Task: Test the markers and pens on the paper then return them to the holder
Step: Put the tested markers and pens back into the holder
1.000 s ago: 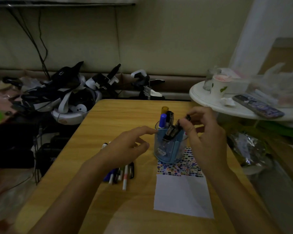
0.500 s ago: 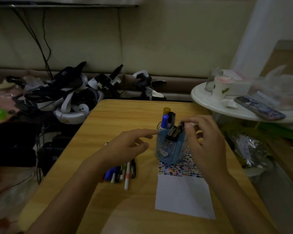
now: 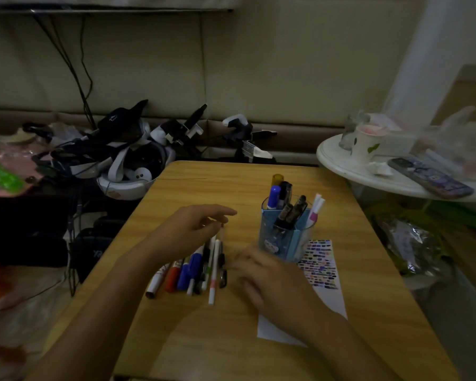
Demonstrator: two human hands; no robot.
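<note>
Left hand point(image 3: 187, 232) hovers over the far end of the loose pens point(image 3: 201, 266) lying in a row on the table point(image 3: 355, 312), fingers loosely spread and holding nothing; right hand point(image 3: 270, 273) is motion-blurred, low, between the pens and the holder point(image 3: 285, 237), so I cannot tell whether its fingers are parted or closed, and no pen is visible in it. Holder stands upright on the far end of the paper point(image 3: 322, 268), already part-filled with pens. Risks, as judged: the right hand, so close to the holder's base, could knock it over and spill the tested pens, and a careless pinch into the tightly packed row could roll neighbours off the near table edge.
</note>
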